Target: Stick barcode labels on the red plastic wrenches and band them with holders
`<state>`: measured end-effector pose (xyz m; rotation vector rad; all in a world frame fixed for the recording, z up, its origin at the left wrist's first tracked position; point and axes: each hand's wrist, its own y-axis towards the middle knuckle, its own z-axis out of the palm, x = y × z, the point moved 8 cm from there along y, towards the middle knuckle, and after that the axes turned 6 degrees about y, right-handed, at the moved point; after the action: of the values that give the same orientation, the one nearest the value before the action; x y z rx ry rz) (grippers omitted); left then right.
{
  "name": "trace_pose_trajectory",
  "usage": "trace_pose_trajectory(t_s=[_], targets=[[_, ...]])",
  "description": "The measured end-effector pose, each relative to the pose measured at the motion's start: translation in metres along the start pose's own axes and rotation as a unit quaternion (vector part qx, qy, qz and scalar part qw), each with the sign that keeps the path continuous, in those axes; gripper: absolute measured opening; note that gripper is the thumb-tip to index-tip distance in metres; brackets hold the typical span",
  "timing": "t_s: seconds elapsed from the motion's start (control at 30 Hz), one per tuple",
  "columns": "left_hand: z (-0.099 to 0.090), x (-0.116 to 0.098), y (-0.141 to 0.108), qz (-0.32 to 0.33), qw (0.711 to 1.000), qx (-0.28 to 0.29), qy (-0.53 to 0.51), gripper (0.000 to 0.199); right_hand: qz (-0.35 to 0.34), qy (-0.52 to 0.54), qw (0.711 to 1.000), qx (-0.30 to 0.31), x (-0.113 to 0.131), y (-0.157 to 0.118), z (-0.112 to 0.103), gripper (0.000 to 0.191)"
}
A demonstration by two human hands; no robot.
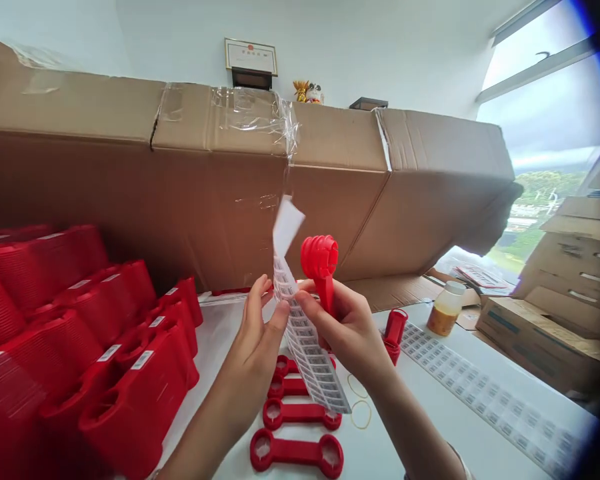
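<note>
A white sheet of barcode labels hangs curled in front of me, its upper end bent over and blank. My left hand grips its left edge between thumb and fingers. In my right hand is a red plastic piece with a ribbed round head pointing up and a narrow handle inside the palm. The thumb and forefinger of that hand also touch the sheet's right edge. Below lie several flat red double-ring pieces in a column, partly covered by the sheet.
Stacks of nested red pieces with labels fill the left side. A second label sheet, a small red stack, rubber bands and a jar lie right. Large cardboard stands behind; a carton is far right.
</note>
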<state>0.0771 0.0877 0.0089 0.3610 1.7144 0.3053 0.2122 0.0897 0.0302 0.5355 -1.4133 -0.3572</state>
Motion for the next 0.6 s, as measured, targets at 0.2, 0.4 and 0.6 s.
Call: trace_pose_trajectory(t_s=[0.2,0.4,0.6], targets=[[0.015,0.014,0.006,-0.056,0.981,0.012,-0.187,0.056,0.121,0.095,0.988,0.029,-0.017,-0.005,0.025,0.032],[0.023,0.024,0.013,-0.08,0.961,0.073,-0.253,0.05,0.108,0.044,0.993,0.001,-0.022,-0.002,0.02,0.029],[0.019,0.017,0.017,-0.054,0.971,0.1,-0.212,0.049,0.036,-0.068,0.997,-0.026,-0.013,-0.002,0.009,0.023]])
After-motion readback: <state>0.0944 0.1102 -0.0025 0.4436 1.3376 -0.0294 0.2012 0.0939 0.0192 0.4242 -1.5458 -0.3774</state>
